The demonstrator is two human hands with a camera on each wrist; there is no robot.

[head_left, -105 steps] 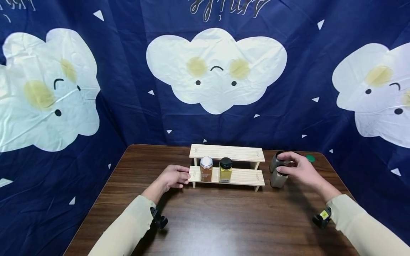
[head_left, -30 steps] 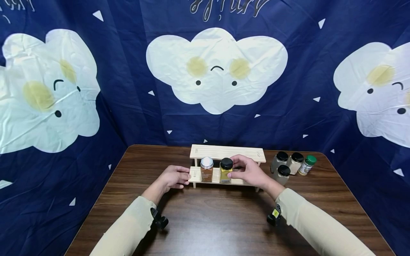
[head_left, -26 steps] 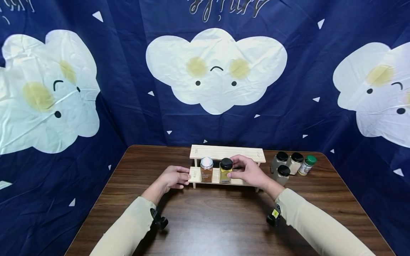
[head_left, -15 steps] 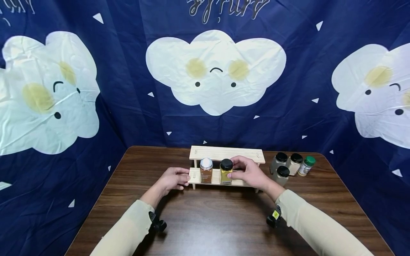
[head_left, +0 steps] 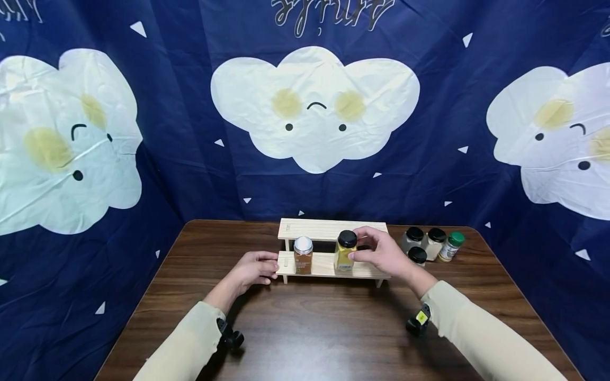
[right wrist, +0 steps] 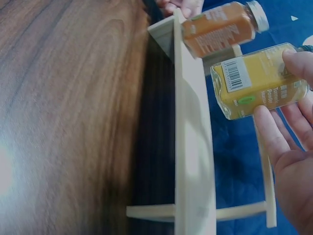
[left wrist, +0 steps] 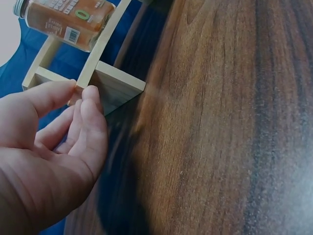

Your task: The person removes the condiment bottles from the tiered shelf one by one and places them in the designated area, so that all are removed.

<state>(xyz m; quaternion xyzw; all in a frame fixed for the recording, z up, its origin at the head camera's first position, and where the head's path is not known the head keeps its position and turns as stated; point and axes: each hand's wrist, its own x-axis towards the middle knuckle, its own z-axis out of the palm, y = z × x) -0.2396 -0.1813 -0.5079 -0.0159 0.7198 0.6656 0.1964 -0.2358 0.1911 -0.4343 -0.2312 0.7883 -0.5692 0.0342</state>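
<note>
A two-tier pale wooden rack (head_left: 320,272) stands near the back of the table. On its lower tier, toward the left, sits an orange-brown jar (head_left: 303,260) with a silver lid. My right hand (head_left: 387,258) grips a yellow jar (head_left: 343,258) with a black lid; in the right wrist view this yellow jar (right wrist: 259,81) is held just off the lower board (right wrist: 193,147), thumb on one side and fingers on the other. My left hand (head_left: 250,272) pinches the left end of the lower tier, its thumb and fingertips at the board's corner in the left wrist view.
Right of the rack stand several jars: two black-lidded ones (head_left: 434,245) at the back, another black-lidded one (head_left: 417,256) in front, partly behind my right hand, and a green-lidded one (head_left: 450,247). A blue cloth (head_left: 305,196) with white clouds hangs behind the wooden table (head_left: 305,328).
My right hand has come from the jars at the right to the yellow jar, taken hold of it, lifted it slightly and moved it a little right. The left hand stays at the rack's end.
</note>
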